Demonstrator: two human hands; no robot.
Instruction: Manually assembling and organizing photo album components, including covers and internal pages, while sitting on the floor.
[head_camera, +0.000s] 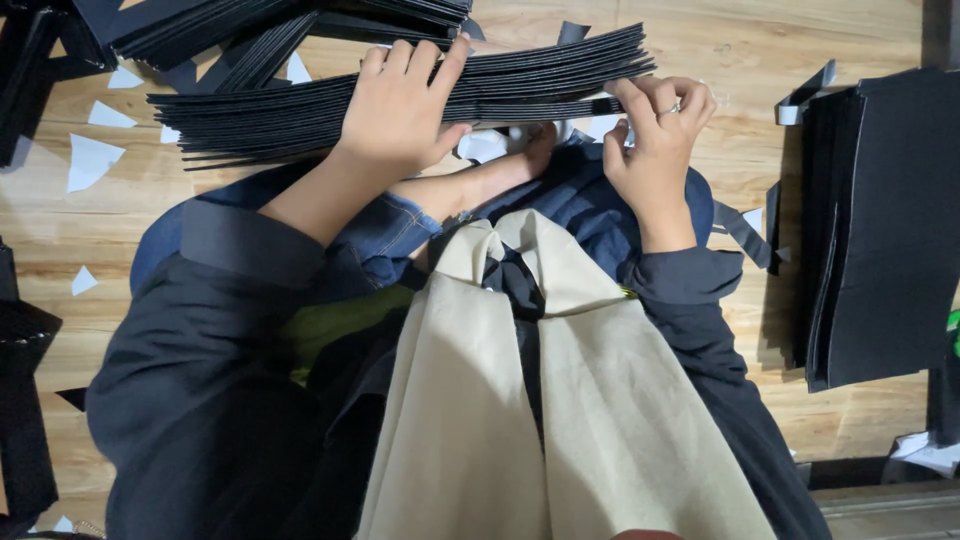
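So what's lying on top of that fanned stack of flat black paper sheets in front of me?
The left hand rests flat on the fanned stack of black paper sheets; the right hand pinches its right end. What lies beneath the stack is covered.

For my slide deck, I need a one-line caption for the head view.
Left hand presses a fanned stack of flat black sheets while right hand pinches its edge, above a wooden floor.
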